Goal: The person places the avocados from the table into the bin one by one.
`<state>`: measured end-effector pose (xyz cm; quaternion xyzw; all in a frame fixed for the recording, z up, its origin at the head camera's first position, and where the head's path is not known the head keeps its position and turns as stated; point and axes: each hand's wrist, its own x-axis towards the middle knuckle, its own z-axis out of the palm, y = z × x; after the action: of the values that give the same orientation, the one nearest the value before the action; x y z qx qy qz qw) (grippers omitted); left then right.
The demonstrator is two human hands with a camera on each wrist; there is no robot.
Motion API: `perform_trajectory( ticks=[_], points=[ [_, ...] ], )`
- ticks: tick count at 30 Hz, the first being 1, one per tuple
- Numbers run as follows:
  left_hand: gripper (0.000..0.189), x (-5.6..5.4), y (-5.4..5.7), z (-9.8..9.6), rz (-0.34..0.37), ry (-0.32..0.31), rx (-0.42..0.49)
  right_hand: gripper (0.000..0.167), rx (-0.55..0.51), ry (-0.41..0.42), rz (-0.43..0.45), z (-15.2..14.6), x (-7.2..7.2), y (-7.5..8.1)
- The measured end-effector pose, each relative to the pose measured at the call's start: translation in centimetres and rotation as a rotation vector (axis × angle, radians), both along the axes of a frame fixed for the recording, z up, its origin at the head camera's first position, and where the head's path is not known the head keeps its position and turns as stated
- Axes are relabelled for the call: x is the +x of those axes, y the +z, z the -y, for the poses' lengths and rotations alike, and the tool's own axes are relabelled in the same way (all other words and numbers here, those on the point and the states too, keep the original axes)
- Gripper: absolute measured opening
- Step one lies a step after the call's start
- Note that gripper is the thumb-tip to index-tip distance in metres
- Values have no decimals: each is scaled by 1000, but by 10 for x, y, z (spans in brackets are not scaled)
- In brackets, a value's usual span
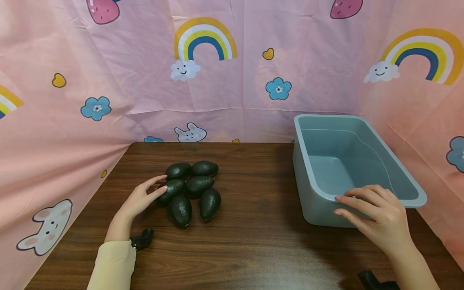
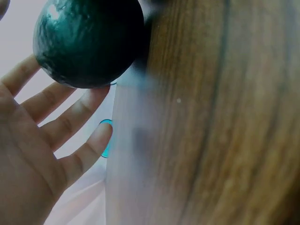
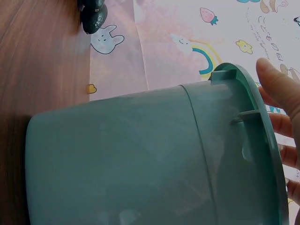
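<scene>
Several dark green avocados lie in a cluster on the left half of the table. My left hand reaches in from the left, its fingertips at the leftmost avocado. In the left wrist view, spread, fairly straight fingers lie along one side of that avocado; most of the thumb is out of view. At the near rim of a grey-green plastic bin is my right hand. Its fingers are loosely extended over the rim, and in the right wrist view the thumb stands off the bin wall.
The bin stands at the right of the brown wooden table, with nothing seen inside it. Pink printed cloth hangs behind and along both sides. Black wrist devices show at both wrists.
</scene>
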<state>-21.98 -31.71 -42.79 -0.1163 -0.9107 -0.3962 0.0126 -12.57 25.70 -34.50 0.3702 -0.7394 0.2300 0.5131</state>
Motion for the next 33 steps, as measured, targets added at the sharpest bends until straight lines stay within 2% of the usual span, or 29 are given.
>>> perform_trajectory(
  ticks=[11,19,25,33],
  points=[
    [63,-1,-6,9,123,-8,26,43,-17,-32,6,2,0,0],
    [67,-2,-8,11,151,-41,99,42,-39,-58,-14,6,-1,0],
    [69,-2,-9,11,156,-56,108,43,-59,-87,-28,7,-2,-1],
    [69,-3,-9,10,160,-53,103,45,-55,-127,2,7,-1,-1]
  ],
)
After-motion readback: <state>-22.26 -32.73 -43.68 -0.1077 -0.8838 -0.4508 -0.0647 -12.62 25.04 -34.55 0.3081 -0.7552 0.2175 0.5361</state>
